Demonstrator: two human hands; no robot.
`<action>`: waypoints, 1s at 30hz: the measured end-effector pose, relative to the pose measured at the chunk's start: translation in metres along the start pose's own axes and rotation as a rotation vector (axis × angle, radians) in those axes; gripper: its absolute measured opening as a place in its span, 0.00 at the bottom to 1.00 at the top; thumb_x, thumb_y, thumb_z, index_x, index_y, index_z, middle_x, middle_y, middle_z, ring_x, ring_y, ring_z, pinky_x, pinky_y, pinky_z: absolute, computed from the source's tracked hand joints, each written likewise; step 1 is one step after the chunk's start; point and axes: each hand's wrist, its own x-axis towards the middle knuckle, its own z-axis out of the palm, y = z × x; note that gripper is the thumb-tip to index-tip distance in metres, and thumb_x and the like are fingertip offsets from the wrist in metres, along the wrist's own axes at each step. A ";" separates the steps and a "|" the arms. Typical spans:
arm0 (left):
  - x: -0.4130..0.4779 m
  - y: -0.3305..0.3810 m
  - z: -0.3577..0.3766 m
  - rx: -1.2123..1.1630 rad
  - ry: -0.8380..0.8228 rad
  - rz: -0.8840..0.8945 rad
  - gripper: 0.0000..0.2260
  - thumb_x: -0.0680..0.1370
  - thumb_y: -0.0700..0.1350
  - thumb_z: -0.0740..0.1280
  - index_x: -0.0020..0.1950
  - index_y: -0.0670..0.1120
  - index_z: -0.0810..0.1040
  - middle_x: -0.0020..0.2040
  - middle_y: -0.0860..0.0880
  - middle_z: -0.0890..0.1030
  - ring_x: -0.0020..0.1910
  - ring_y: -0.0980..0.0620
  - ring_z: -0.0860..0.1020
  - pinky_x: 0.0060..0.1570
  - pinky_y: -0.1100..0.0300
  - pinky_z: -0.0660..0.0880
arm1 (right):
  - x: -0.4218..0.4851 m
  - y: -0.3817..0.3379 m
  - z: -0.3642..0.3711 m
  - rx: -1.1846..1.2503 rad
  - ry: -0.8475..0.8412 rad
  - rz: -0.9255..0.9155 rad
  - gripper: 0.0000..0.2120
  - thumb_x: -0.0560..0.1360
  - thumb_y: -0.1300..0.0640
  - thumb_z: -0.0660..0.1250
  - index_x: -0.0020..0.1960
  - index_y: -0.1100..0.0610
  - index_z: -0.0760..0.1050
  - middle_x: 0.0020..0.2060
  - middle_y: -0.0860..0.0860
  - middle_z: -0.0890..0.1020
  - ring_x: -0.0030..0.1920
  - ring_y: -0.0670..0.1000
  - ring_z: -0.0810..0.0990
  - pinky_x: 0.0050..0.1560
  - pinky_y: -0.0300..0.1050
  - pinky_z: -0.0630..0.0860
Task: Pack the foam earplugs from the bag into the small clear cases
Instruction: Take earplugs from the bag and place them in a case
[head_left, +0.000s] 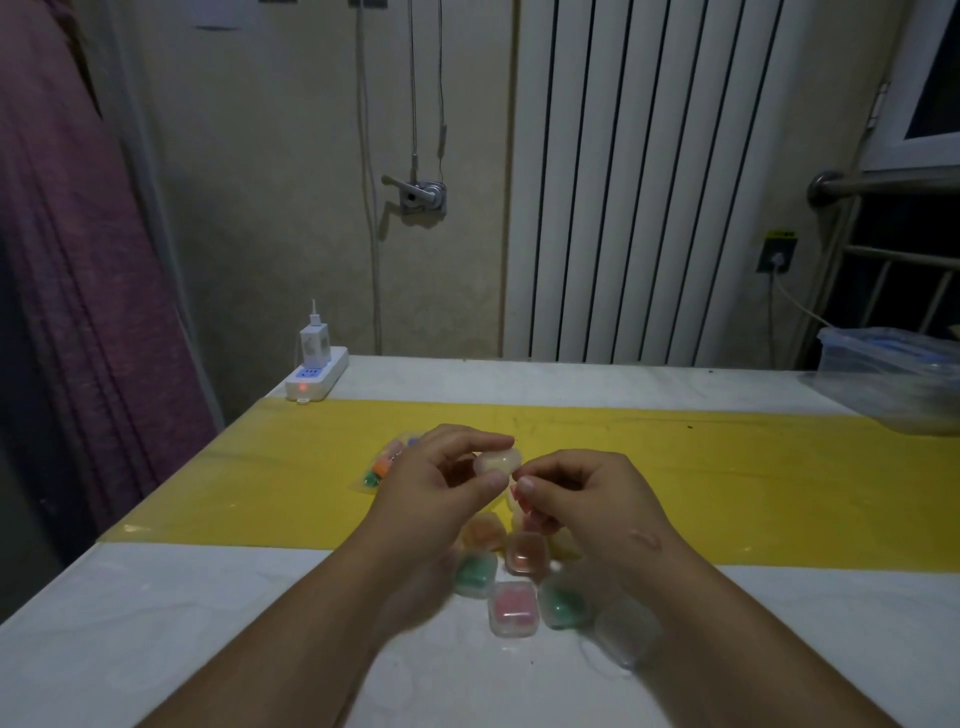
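Left hand (441, 480) pinches small clear square plastic case (498, 461) between thumb and fingers, above yellow table strip (727, 467). Right hand (576, 491) fingertips are clamped on pinkish piece (521, 493), probably foam earplug. Keep case level and seat plug fully before closing. Clear bag of coloured earplugs (385, 467) lies behind left hand.

Single head-worn wide-angle view, forward and down, close above the table (156, 623), toward the wall (249, 208).

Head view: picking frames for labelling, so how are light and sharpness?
Head view: dim, yellowish light; the left hand and right hand are blurred, so the case and earplug they hold lack crisp edges; the cases on the table are soft; the radiator is sharper.
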 end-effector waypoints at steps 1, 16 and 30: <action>-0.001 0.000 0.001 -0.010 -0.004 -0.004 0.13 0.74 0.35 0.72 0.51 0.53 0.85 0.50 0.51 0.81 0.47 0.54 0.81 0.49 0.59 0.77 | 0.000 0.000 0.000 0.016 0.005 0.006 0.05 0.74 0.65 0.70 0.42 0.58 0.84 0.35 0.62 0.83 0.34 0.53 0.79 0.42 0.55 0.80; -0.003 0.000 0.005 0.021 0.027 -0.001 0.13 0.72 0.33 0.73 0.47 0.52 0.84 0.51 0.57 0.84 0.50 0.55 0.83 0.51 0.57 0.80 | 0.004 0.005 0.003 0.118 0.026 0.083 0.07 0.76 0.64 0.69 0.41 0.59 0.84 0.32 0.56 0.82 0.34 0.55 0.78 0.42 0.52 0.79; -0.006 0.005 0.008 0.441 0.109 0.129 0.08 0.71 0.44 0.75 0.47 0.51 0.79 0.43 0.59 0.80 0.45 0.62 0.79 0.47 0.60 0.80 | 0.003 0.008 0.006 0.113 0.018 0.093 0.05 0.76 0.59 0.71 0.44 0.57 0.85 0.31 0.51 0.82 0.34 0.48 0.78 0.44 0.50 0.80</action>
